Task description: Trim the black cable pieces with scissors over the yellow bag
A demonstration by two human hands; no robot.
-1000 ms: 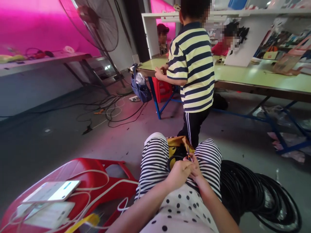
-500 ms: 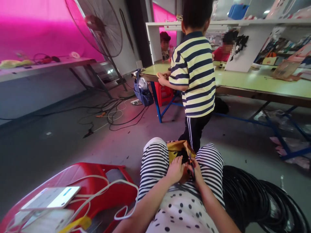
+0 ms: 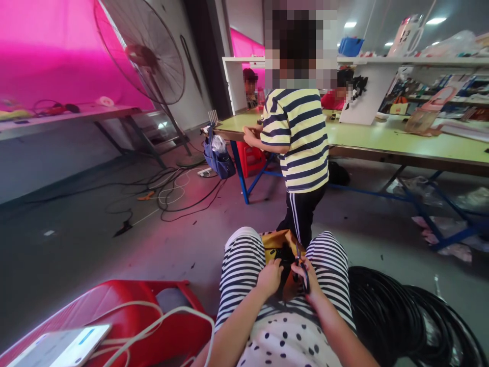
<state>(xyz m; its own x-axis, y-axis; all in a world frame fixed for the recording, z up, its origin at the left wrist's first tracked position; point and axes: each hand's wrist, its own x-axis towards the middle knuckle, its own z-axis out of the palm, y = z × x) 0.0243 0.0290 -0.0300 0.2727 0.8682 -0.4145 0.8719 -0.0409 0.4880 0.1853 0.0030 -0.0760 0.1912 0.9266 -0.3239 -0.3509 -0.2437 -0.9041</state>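
My right hand [image 3: 308, 278] is closed around a pair of scissors [image 3: 305, 279] with dark loop handles, blades pointing up and away from me. An orange-yellow bag [image 3: 280, 237] sits open between my knees, with small black pieces [image 3: 282, 254] inside; their kind is too small to tell. At the left side of its mouth is my left hand [image 3: 269, 278], fingers curled against the black pieces. What lies between those fingertips is hidden.
A person [image 3: 301, 137] in a striped shirt stands just ahead, beside a green-topped table [image 3: 382, 137]. Left of me, a red stool [image 3: 130, 311] carries a phone [image 3: 64, 346] with white cables. Coiled black tubing [image 3: 397, 311] lies at right; cords [image 3: 175, 193] cross the floor.
My hands have moved apart: the left shifted left, away from the scissors. The right still holds them. The view has tilted up slightly, and the standing person appears slightly farther left.
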